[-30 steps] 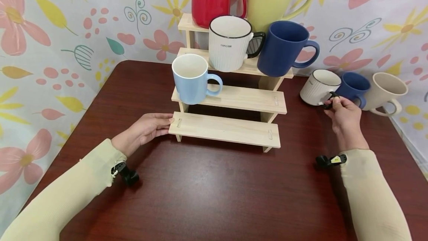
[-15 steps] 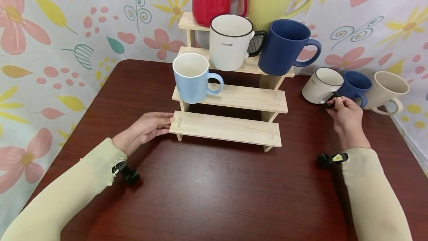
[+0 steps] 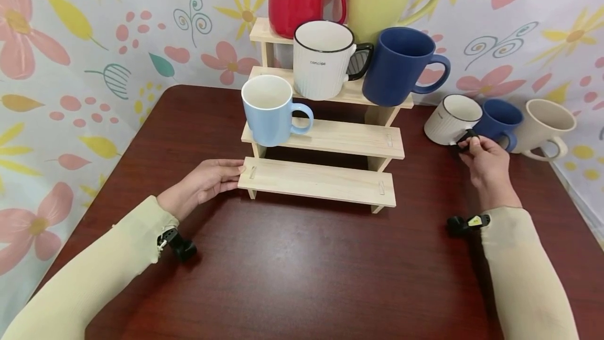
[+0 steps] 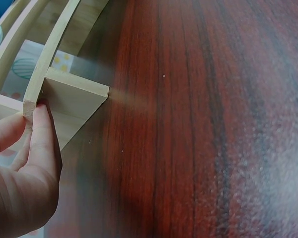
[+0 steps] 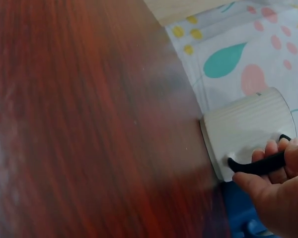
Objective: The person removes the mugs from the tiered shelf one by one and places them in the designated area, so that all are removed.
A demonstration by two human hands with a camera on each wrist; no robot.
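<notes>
My left hand (image 3: 207, 185) pinches the left end of the lowest step of a wooden tiered shelf (image 3: 316, 180); in the left wrist view the thumb and fingers (image 4: 42, 144) sit on either side of the board's end. At the right, my right hand (image 3: 488, 164) grips the black handle (image 5: 263, 164) of a small white ribbed mug (image 3: 450, 122) with a dark rim. That mug stands at the back right of the table, close beside a small blue mug (image 3: 500, 119). Fingers wrap the handle in the right wrist view.
On the shelf stand a light blue mug (image 3: 269, 114), a white "concise" mug (image 3: 321, 64), a dark blue mug (image 3: 398, 67), a red mug (image 3: 294, 1) and a tall yellow mug (image 3: 382, 1). A beige mug (image 3: 542, 125) is at far right. Floral cloth (image 3: 141, 14) hangs behind the table (image 3: 283, 266).
The right hand keeps its grip on the white mug's handle, and the mug shows hardly any shift. The left hand stays on the shelf's end. The head view sways slightly.
</notes>
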